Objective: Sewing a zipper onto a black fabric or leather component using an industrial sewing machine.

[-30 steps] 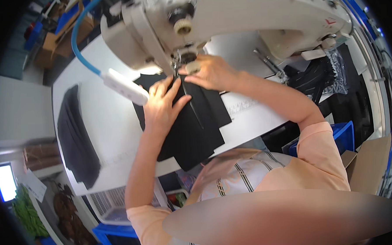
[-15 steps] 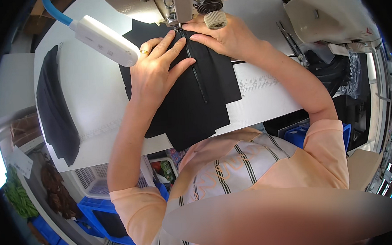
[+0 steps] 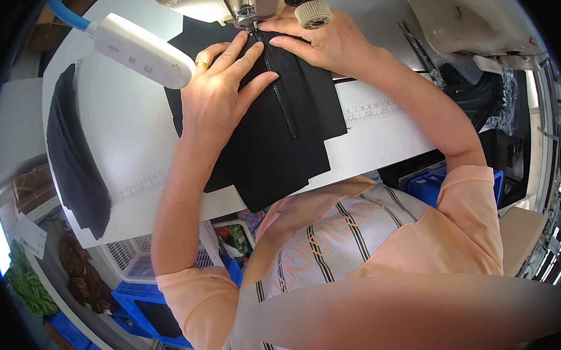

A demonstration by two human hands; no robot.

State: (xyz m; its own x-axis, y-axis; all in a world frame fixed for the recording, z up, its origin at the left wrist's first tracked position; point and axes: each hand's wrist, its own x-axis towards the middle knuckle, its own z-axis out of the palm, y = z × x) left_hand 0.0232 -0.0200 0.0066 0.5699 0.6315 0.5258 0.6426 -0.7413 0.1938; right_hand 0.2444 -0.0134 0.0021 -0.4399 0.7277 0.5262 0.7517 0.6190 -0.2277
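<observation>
- White table [image 3: 131,128] under a sewing machine [image 3: 191,4], with ruler marks printed along its near edge; from where I stand, a plastic basket [image 3: 129,253] shows below it, left of the left forearm.
- Flat on the black cloth [image 3: 255,160], the left hand [image 3: 217,93] has its fingers spread and thumb well out, fingertips close by the sewing foot [image 3: 247,19].
- Across from it, the right hand [image 3: 334,42] lies on the same cloth, thumb apart from the forefinger; a knob [image 3: 313,14] hides part of it, so I can't tell whether it pinches anything.
- Between the two hands runs a dark zip [image 3: 282,106], its far end at the foot, its near end past the left thumb.
- As for progress, the zip is set in place along the cloth, and I'd judge the sewing partway: the piece isn't off the machine yet. Which stretches are stitched, I can't make out, black thread on black.
- Well left of the left hand lies another dark piece [image 3: 76,159], away from the needle; whether it's finished or waiting, I can't say.
</observation>
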